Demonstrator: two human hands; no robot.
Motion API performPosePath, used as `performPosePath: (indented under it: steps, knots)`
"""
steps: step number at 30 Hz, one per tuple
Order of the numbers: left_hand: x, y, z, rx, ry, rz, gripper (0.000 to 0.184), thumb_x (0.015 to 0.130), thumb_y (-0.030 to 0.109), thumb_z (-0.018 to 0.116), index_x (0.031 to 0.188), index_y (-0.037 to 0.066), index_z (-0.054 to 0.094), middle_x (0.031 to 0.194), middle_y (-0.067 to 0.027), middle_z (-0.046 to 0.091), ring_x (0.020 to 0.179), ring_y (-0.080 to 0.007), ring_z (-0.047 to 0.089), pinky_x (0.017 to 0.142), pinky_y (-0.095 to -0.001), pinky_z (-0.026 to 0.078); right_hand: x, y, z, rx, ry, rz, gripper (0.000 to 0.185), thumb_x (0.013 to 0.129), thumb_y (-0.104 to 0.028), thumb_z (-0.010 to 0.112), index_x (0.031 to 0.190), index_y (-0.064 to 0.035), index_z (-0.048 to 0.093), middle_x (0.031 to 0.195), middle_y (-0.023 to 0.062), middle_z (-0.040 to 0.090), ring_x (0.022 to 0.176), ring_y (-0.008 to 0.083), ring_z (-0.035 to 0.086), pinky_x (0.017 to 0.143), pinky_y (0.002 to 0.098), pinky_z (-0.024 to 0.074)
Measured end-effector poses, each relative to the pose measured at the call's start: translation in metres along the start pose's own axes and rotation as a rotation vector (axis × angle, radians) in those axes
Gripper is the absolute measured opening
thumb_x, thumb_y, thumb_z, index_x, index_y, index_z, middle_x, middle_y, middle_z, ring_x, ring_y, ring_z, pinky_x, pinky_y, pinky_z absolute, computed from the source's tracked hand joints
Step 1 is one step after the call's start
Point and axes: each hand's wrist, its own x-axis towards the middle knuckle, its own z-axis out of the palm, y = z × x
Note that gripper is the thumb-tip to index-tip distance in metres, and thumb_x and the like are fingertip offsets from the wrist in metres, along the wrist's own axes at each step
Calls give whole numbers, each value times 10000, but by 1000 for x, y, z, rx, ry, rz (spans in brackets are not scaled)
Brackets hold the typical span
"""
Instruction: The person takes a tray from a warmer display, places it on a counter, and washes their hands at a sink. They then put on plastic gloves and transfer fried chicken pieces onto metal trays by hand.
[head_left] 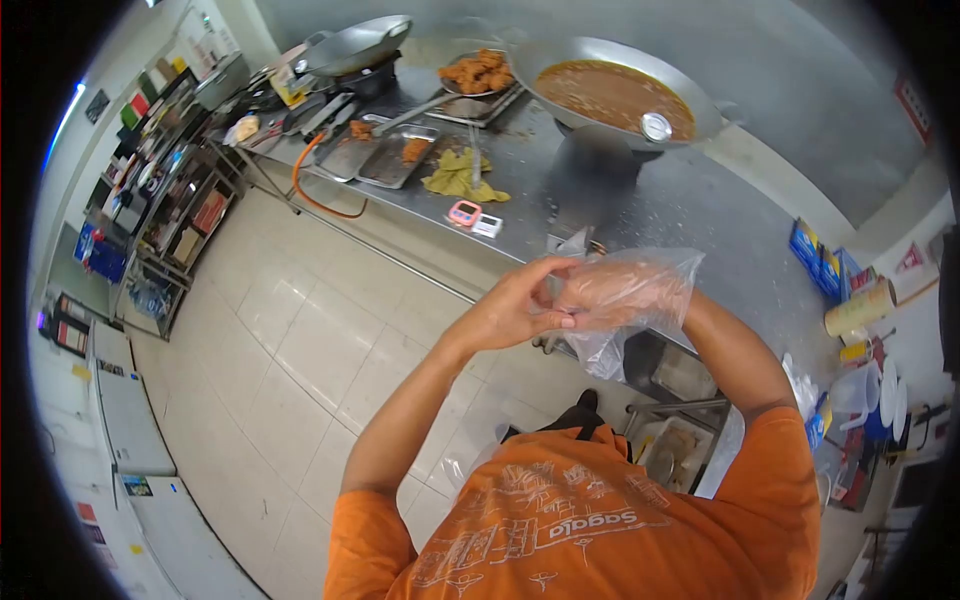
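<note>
Left hand [515,303] touches clear plastic [674,268] around right hand [618,296], grips unclear; wok [530,68] holds brown liquid [608,95], 1 tray [384,168] 1 fried piece [414,150].

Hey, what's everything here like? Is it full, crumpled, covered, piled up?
Left hand: bare, fingers at the plastic
Right hand: covered by clear plastic
Big wok: holding brown liquid
Fried food: piled up
Yellow cloth: crumpled
Tray beside cloth: holding one fried piece
Pink timer: face up, reading unclear
</note>
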Motion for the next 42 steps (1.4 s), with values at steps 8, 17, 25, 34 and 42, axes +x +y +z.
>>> performPosePath:
  steps: [8,17,25,34,42]
  knots:
    - [-74,-32,-57,65,385,-267,207,802,117,696,984,46,627,545,-44,548,505,-96,474,482,-277,375,93,-19,-17,79,48,-97,213,854,-233,529,838,-25,573,675,170,563,684,357,565,622,433,420]
    - [-129,-67,-144,668,673,-454,127,803,213,704,780,91,678,859,-17,659,809,-208,490,797,-374,353,261,-10,-37,-38,109,-454,177,818,-197,569,768,-28,564,655,153,570,666,360,580,605,440,439]
    - [-180,-137,-214,-365,1453,-626,133,834,147,683,792,25,650,796,-2,622,714,-91,533,648,-249,410,346,-53,-41,350,293,-183,196,848,-224,605,807,-35,635,711,167,612,575,258,547,505,382,416]
    - [-177,-196,-213,-470,1477,-523,344,746,76,719,604,135,411,608,53,439,596,-58,404,537,-235,332,465,-12,51,990,-354,-71,345,818,-372,647,840,-29,629,692,15,585,582,112,540,566,256,443]
    - [-245,-200,-243,-411,1181,-476,480,776,117,703,600,128,256,577,82,261,560,-55,219,486,-270,209,529,-32,64,367,-335,-74,310,752,-284,640,629,-2,597,535,118,558,511,190,559,505,350,432]
